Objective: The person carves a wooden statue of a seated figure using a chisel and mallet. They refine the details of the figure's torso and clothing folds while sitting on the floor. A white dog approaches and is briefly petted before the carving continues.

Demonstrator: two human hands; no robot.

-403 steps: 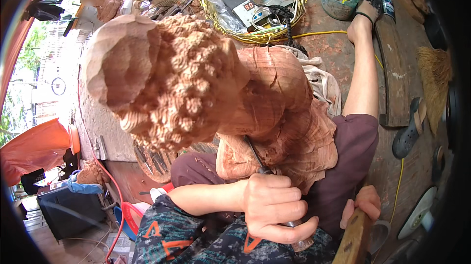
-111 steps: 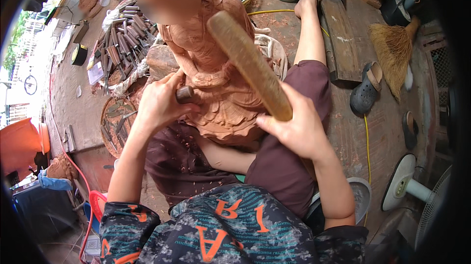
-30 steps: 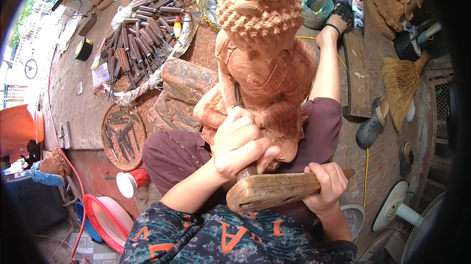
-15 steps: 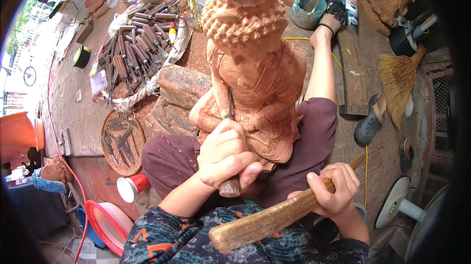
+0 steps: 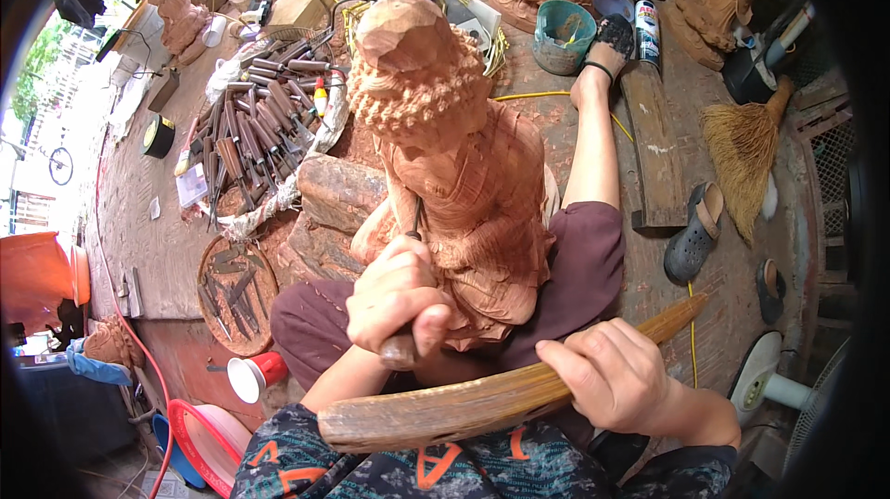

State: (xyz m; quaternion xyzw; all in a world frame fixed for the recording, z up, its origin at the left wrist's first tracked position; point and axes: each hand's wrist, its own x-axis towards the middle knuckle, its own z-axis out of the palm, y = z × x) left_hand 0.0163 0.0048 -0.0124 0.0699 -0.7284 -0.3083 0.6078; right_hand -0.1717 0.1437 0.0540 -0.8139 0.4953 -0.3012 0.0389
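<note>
- Chisel (image 5: 399, 352): our left grip (image 5: 394, 295) is clamped around its brown handle, the blade pointing up at the carved wooden statue (image 5: 482, 170); we cannot tell whether the tip touches.
- Mallet (image 5: 445, 411): our right grip (image 5: 612, 374) is wrapped around this long wooden bat, its broad end near the chisel's butt, a gap between them.
- Statue: upright between our legs.
- Left of it, we see heaped wooden-handled tools (image 5: 250, 123) and a round tray (image 5: 267, 287) bearing loose blades.
</note>
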